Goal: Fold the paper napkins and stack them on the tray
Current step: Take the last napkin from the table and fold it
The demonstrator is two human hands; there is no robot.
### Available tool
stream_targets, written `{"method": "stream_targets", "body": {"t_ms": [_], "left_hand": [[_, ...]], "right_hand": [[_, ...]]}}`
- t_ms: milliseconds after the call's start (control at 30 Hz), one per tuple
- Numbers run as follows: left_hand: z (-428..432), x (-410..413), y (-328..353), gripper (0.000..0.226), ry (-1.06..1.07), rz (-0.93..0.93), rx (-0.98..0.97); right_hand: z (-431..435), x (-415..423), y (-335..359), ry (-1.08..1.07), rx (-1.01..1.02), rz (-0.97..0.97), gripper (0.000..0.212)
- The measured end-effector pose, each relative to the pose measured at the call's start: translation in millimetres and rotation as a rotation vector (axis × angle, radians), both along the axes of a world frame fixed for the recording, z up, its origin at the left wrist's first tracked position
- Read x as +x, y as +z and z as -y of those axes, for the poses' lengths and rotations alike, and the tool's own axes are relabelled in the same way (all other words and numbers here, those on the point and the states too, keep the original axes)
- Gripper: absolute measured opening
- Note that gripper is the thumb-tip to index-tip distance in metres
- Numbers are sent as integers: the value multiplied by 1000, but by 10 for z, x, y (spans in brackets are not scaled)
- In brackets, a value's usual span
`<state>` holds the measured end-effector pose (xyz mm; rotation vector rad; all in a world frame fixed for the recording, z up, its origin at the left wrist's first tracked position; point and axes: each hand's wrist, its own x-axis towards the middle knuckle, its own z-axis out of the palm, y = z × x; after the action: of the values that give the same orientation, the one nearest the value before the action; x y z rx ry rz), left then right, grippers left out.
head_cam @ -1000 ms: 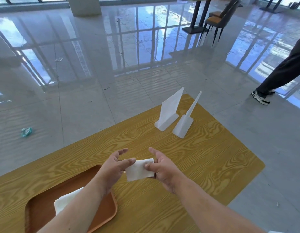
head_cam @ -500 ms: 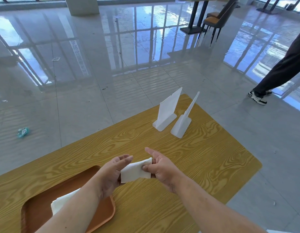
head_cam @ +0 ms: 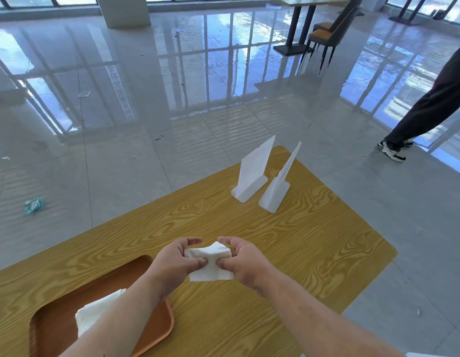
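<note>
Count: one paper napkin (head_cam: 209, 264) in hand, one stack of napkins (head_cam: 95, 313) on one brown tray (head_cam: 59, 300), two white stands (head_cam: 252, 176) beyond. My left hand (head_cam: 175, 265) and right hand (head_cam: 245, 261) both pinch the napkin between thumbs and fingertips, held above the wooden table (head_cam: 301, 240), right of the tray.

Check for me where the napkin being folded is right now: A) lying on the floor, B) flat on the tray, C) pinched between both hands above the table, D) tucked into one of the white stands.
C: the napkin is gripped by the left hand and the right hand over the table, clear of the tray that holds the folded napkins.
</note>
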<state>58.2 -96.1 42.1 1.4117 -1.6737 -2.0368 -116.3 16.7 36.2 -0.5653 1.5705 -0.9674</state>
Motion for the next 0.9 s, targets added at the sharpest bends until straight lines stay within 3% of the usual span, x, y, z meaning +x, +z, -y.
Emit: {"method": "stream_targets", "body": {"t_ms": [167,367,533,633,767,900], "left_hand": [[-23,26,-39,17,-123,229,-376],[-38,-7,-31,8,-222,340,-638],[1,-31,5,10,-102,166,-434],[17,-33,30,14,-1,8,-171],[-16,-24,96,41,24,-183,162],[-44,-46,160,41,-22,-243,280]], "right_hand": [[-32,-3,27,140,35,-341,17],[-59,6,61,164,-21,-626,5],[-31,-73,186,15,-37,-143,12],[-23,-103,224,-59,-78,25,3],[8,-103,252,-224,-99,238,5],[37,-131,285,-347,-116,367,13]]}}
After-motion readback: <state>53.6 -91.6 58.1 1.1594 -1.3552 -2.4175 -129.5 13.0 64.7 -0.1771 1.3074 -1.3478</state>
